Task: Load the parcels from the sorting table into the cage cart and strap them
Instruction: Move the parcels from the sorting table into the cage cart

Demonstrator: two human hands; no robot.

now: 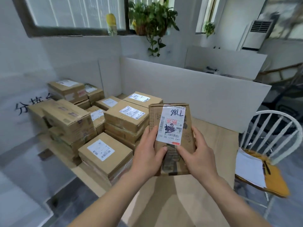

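hands (147, 154) (199, 154): 2, gripping 1 parcel (172, 122) | chair (278, 113): 1 | plants (152, 18) (209, 28): 2

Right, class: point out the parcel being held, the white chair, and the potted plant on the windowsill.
held parcel (170, 125): head view, on its shipping label.
white chair (270, 111): head view, on the curved top rail.
potted plant (152, 15): head view, on its leaves.

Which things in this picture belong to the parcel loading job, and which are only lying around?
For the job: held parcel, left hand, right hand, stacked parcels, sorting table. The cage cart is not in view.

Lying about: white chair, papers on its seat, potted plant, yellow bottle, air conditioner.
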